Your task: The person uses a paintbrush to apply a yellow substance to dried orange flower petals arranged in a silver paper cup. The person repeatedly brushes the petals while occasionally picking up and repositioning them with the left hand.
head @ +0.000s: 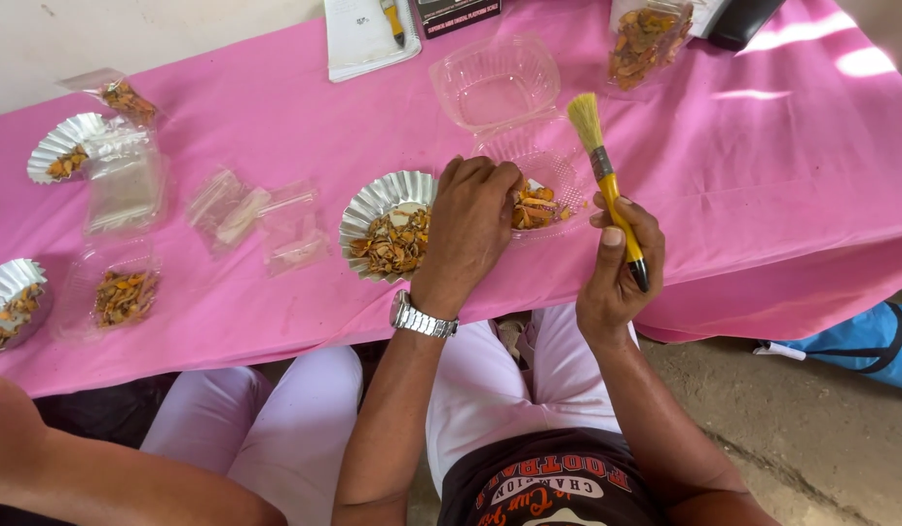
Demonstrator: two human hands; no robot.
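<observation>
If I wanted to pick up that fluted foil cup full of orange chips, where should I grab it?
Probably by the fluted rim of the foil cup on its left side, pinching gently from above. The left hand covers its right side, reaching to the clear plastic tray, and the chips fill the middle. The thin foil would likely crumple under a hard squeeze.

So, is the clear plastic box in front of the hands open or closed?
Open. The lid lies flat back on the pink cloth, empty, and the left hand reaches into the tray of orange pieces.

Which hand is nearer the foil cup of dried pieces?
Left. The left hand rests right beside the foil cup; the right hand holds a brush farther off.
</observation>
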